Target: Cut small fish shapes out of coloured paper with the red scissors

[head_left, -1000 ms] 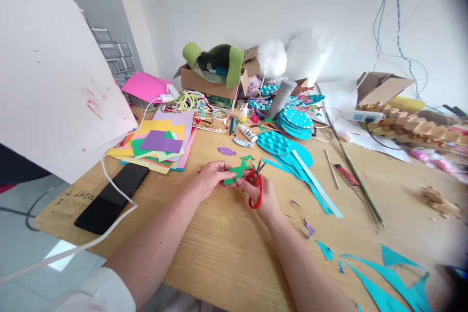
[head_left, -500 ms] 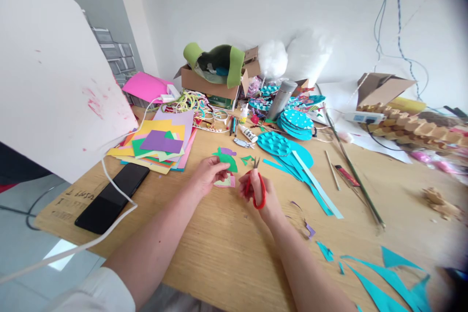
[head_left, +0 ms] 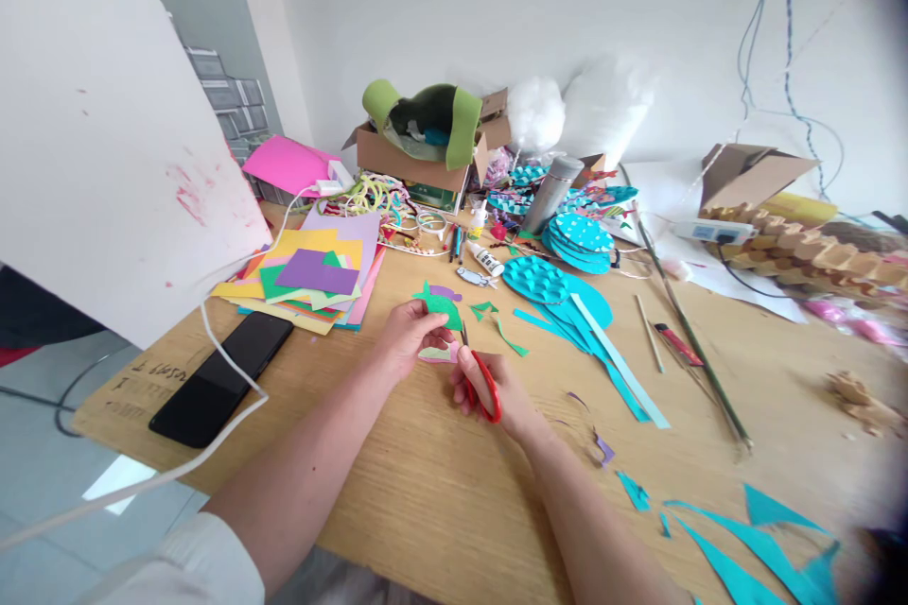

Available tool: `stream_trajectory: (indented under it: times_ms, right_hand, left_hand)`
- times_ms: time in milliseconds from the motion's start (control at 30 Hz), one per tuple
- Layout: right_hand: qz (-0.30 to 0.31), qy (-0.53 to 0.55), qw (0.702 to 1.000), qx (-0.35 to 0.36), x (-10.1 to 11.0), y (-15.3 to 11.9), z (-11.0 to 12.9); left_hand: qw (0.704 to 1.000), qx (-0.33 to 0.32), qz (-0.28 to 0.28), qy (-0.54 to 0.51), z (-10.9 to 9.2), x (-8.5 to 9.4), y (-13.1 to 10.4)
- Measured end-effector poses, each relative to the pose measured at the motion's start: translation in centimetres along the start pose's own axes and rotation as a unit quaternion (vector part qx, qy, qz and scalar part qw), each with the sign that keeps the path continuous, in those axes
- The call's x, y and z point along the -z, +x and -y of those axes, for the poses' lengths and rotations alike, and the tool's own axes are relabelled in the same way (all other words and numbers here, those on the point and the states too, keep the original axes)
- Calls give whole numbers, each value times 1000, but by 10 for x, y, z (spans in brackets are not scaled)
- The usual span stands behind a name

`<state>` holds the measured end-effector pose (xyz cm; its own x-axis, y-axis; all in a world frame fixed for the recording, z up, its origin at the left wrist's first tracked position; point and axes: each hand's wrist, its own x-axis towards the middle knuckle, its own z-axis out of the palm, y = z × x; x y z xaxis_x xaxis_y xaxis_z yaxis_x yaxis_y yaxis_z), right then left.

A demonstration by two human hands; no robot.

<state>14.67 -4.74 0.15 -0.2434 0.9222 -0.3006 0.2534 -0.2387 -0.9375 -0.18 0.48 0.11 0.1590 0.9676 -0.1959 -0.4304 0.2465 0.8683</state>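
Between the thumb and fingers of my left hand [head_left: 410, 338] is a piece of green paper [head_left: 443, 310] with a curved edge. My right hand [head_left: 497, 389] grips red-handled scissors [head_left: 488, 388], their blades close to the right edge of the green paper. Beyond the held piece lies a purple paper cutout [head_left: 445, 292], partly covered. Under my hands a pink and pale green paper piece [head_left: 440, 354] rests on the table. Small green scraps [head_left: 483, 310] and a curled green strip [head_left: 512, 340] lie right of the scissors.
Stacked coloured paper [head_left: 319, 276] and a black phone [head_left: 221, 380] sit at left, a white cable [head_left: 225, 352] crossing the phone. Blue discs and strips [head_left: 592, 302], a green stick [head_left: 691, 331] and a red cutter [head_left: 677, 343] lie right. Blue scraps [head_left: 730, 558] are near the front.
My right hand has moved left, bringing the scissor blades up to the green paper. A curled green strip now lies on the table to the right of the scissors.
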Motion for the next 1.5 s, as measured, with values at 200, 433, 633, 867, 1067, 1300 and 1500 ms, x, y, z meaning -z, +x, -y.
stream_trajectory:
  times_ms: [200, 433, 633, 867, 1067, 1300, 1500]
  right_hand:
    - [-10, -10, 1000, 11, 0, 0, -1]
    - [-6, -16, 1000, 7, 1, 3, -5]
    - [-1, -14, 1000, 6, 0, 0, -2]
    - [-3, -20, 1000, -1, 0, 0, -1]
    - [-3, -19, 1000, 3, 0, 0, -1]
    - [-1, -15, 1000, -1, 0, 0, -2]
    - [-2, -15, 1000, -7, -1, 0, 0]
  left_hand:
    - [1000, 1, 18, 3, 1, 0, -1]
    - [997, 17, 64, 35, 3, -1, -2]
    - [997, 9, 65, 28, 2, 0, -1]
    - [998, 14, 54, 18, 4, 1, 0]
    - [998, 5, 60, 11, 5, 1, 0]
    - [999, 9, 49, 7, 4, 0, -1]
    - [999, 13, 43, 7, 5, 0, -1]
